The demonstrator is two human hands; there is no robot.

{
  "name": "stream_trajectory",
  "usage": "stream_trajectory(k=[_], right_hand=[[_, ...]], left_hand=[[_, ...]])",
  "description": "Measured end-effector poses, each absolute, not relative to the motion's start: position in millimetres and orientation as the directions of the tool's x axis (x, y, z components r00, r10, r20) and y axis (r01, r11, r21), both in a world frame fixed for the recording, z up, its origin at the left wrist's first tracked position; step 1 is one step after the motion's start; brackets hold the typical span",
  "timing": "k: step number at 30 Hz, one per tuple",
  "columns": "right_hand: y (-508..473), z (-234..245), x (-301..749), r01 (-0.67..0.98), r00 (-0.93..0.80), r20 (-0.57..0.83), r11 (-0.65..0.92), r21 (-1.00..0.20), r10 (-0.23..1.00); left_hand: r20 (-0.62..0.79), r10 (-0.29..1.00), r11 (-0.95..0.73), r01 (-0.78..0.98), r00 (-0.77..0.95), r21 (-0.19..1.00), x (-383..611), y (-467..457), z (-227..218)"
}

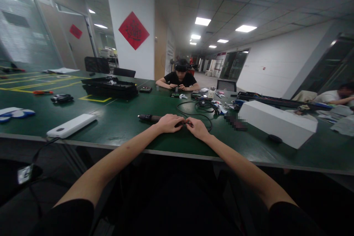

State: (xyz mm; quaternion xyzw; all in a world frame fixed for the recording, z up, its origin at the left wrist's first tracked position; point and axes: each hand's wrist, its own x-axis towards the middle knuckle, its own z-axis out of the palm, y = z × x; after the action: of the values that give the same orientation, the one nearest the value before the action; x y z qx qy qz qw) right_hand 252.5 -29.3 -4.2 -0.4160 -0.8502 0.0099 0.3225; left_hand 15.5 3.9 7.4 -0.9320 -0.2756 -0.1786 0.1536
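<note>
A dark rod-shaped tool with a black cable lies on the green table in front of me. My left hand lies curled over the tool's right part. My right hand is closed beside it, fingertips pinching at the tool's end where the cable leaves. The two hands almost touch. What lies under the fingers is hidden.
A white power strip sits at the left, a long white box at the right, a black tray further back. A person works at the far side, another person at the right edge. Small parts lie mid-table.
</note>
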Motion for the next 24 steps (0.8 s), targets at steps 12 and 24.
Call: stream_trajectory(k=[12,24], right_hand=[[-29.7,-3.7,252.1,0.696,-0.441,0.537,0.652,-0.301,0.719],[-31.4,-2.4,251.9,0.713,-0.429,0.531,0.635,-0.299,0.731]], left_hand=[[0.406,0.463,-0.798,0.57,0.788,-0.197,16.0,4.4,7.5],[0.415,0.491,-0.787,0.595,0.766,-0.165,17.7,4.4,7.7]])
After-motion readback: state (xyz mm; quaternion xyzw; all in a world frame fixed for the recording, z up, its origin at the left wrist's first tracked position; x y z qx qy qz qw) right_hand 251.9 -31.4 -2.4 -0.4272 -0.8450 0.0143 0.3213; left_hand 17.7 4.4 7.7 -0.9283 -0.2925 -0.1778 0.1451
